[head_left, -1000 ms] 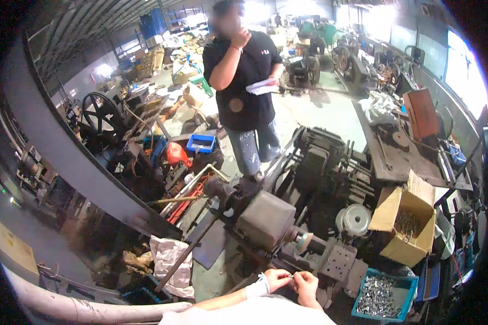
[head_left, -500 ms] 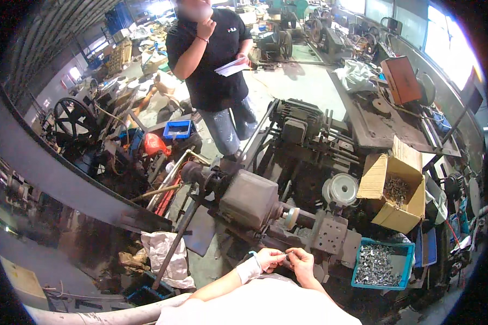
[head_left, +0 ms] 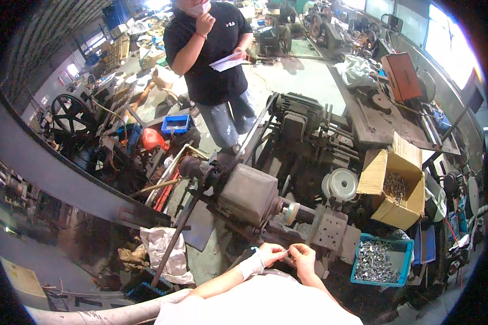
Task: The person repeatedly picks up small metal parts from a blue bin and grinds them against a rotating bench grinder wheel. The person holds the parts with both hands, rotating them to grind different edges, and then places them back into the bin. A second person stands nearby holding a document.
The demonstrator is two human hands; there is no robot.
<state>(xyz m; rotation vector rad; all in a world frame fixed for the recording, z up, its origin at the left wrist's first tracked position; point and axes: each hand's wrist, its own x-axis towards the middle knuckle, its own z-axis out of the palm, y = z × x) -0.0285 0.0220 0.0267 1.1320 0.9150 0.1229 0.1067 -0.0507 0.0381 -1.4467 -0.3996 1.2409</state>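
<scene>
My left hand (head_left: 270, 254) and my right hand (head_left: 302, 257) are close together just in front of my body, fingertips pinched toward each other. A small piece between them is too small and covered to name. A pale wrap goes round my left wrist. Just beyond my hands stands a lathe-like machine with a grey box housing (head_left: 248, 194). A pale ring (head_left: 291, 214) sits on its spindle, and a drilled metal block (head_left: 329, 229) is to the right of it. Beside my right hand, a teal crate (head_left: 410, 261) holds many small shiny metal parts (head_left: 375, 260).
A cardboard box (head_left: 412, 203) with small brownish parts stands beyond the crate. A round metal wheel (head_left: 341, 185) and a motor (head_left: 294, 125) sit behind the machine. A long bar (head_left: 180, 235) slants at left. Across the machine stands a person in a black shirt (head_left: 211, 54), holding papers (head_left: 228, 62).
My hands have shifted slightly up and stay pinched together, the right hand turned a little more upright. The person's papers have moved slightly left. My view has tilted a little.
</scene>
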